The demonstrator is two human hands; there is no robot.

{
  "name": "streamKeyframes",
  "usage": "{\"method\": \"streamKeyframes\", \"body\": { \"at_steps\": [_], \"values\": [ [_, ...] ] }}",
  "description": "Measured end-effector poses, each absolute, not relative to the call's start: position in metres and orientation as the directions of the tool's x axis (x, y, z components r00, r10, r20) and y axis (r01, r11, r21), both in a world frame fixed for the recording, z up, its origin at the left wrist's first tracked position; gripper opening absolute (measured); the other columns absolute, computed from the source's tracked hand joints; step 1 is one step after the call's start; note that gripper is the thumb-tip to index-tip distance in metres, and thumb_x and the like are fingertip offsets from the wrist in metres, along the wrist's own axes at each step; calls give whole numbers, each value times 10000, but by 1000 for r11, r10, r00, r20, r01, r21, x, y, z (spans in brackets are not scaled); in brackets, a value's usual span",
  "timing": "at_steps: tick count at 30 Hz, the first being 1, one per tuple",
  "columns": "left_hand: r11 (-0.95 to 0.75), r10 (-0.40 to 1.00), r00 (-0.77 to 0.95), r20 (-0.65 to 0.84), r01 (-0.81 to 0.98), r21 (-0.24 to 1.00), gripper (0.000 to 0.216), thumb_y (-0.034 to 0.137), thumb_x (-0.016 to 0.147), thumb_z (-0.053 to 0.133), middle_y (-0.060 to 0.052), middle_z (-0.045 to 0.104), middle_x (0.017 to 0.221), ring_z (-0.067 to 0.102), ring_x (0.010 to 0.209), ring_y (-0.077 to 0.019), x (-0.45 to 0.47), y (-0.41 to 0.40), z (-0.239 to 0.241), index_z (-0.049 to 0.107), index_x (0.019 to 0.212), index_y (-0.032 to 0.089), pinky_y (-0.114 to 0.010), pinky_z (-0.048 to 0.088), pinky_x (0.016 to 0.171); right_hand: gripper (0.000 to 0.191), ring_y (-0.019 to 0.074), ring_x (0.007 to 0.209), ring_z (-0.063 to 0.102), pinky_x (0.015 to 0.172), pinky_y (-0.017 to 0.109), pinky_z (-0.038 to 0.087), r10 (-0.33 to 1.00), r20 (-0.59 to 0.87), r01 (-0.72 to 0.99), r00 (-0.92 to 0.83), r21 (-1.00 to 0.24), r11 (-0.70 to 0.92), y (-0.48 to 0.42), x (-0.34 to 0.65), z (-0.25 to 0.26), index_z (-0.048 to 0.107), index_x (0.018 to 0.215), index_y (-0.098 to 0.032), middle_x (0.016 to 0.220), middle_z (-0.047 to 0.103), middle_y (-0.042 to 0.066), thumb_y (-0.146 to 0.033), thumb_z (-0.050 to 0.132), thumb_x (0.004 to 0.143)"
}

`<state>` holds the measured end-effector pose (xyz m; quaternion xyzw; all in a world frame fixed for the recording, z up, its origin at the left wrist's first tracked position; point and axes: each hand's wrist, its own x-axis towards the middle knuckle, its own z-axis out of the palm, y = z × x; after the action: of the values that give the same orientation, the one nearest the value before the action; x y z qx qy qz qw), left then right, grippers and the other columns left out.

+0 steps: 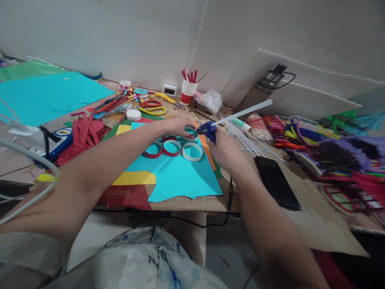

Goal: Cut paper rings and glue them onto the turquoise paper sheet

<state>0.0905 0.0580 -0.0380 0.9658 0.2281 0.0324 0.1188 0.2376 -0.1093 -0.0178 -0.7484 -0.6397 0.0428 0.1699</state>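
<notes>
My right hand (225, 149) is wrapped round a blue glue gun (207, 130) with a long white glue stick (245, 111) jutting out behind it. The gun's nozzle points left at a small paper ring (190, 131) that my left hand (177, 126) pinches just above the table. On a turquoise paper sheet (180, 176) below my hands lie two red paper rings (163, 148) and a white one (192, 151). A black cable (210, 222) hangs from the gun over the table edge.
A black phone (277, 182) lies right of my right arm. Piles of pipe cleaners (331, 156) fill the right side. Behind are a red-and-white cup (188, 91) with sticks, scissors (152, 108), tape rolls and loose glue sticks (249, 142). A large turquoise sheet (45, 96) covers the far left.
</notes>
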Motion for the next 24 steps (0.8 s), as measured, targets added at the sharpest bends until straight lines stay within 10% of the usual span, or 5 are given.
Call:
{"method": "streamKeyframes", "body": {
  "at_steps": [24],
  "values": [
    [-880,430,903,18,415,233,552,556,814,594,-73,663,1247,569,1137,-248,92,60,-40,654,1273,254,-318,402,933,342,315,1140,605,925,420,470,970,160,945,181,-302,-127,-106,234,-20,557,1230,-143,1154,673,178,-174,489,896]
  ]
}}
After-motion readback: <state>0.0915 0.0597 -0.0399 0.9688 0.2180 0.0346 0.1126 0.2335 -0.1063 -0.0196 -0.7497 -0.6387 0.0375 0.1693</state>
